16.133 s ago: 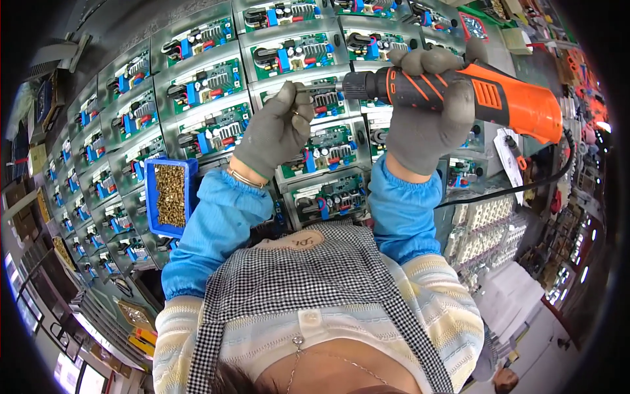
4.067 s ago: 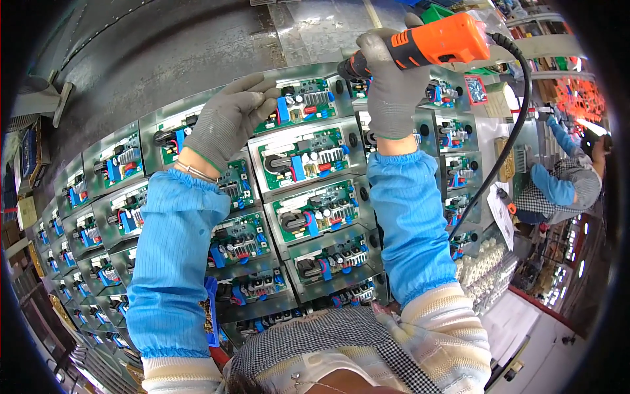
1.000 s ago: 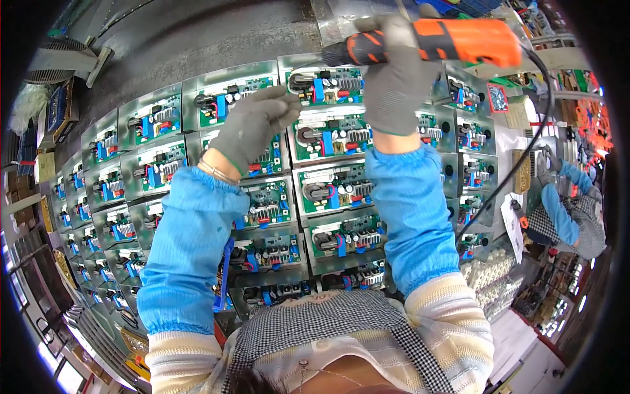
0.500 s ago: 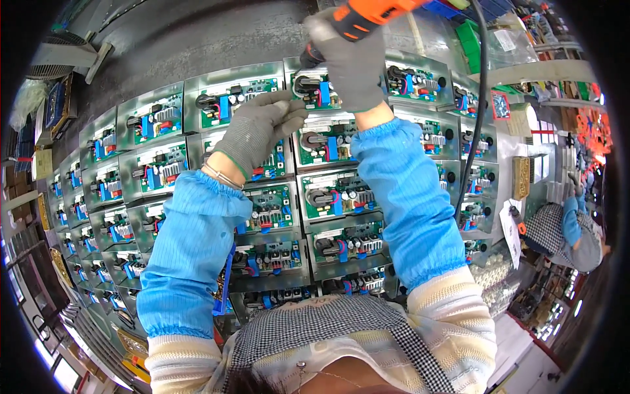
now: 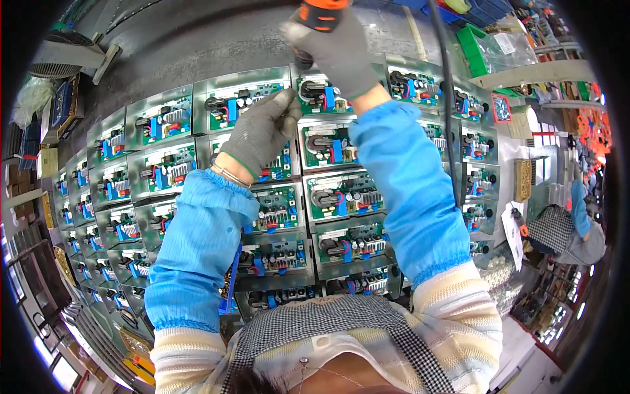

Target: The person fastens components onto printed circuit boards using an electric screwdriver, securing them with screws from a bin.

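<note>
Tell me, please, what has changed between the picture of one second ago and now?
The right hand has moved left and slightly up in the picture, swinging the orange screwdriver steeper, so the upper edge cuts it off. Its black cord has shifted left too. The left hand has curled its fingers more, but stays over the green boards. The right hand still holds the screwdriver.

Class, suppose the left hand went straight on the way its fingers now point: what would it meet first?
Probably the green circuit board, which lies just beyond the fingertips of the left hand; depth is unclear, so the hand might pass above it.
</note>
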The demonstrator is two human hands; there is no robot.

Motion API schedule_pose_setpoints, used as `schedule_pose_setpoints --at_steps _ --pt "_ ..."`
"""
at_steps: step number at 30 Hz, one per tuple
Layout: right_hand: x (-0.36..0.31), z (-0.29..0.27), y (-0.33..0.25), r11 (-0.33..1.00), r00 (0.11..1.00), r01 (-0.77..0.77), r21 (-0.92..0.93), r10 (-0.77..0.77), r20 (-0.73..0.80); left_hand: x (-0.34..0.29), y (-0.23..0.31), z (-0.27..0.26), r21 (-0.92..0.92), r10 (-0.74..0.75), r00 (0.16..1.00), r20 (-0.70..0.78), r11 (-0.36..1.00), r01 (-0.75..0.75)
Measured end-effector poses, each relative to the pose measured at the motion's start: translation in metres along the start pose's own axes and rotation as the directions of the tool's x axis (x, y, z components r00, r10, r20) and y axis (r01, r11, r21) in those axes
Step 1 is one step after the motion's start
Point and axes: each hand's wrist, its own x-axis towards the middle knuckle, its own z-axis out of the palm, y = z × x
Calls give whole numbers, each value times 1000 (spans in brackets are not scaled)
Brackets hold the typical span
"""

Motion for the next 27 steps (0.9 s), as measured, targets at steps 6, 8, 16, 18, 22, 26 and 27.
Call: schedule_pose_setpoints --at_steps 6,8,16,18,22,26,27 --pt "-36 -30 -36 855 872 445 267 -346 -346 4 6 -7 -248 -51 983 176 964 94" --pt "-46 -33 -41 777 810 525 347 -330 -486 2 6 -7 -274 -63 973 222 954 124" --pt "-78 -40 -31 768 795 506 393 -238 -558 -1 5 -2 -310 -78 955 285 935 169" --pt "-80 -39 -31 764 789 512 392 -239 -565 -1 6 0 -347 -69 948 310 921 180" --pt "-84 -36 -34 724 779 530 441 -210 -591 -3 8 2 -344 -57 958 281 926 156" --pt "-85 -29 -34 715 782 523 464 -185 -596 -5 8 2 -283 -26 959 281 953 109" --pt "-86 -30 -34 716 781 523 463 -187 -596 -6 7 1 -264 -23 957 289 959 103"
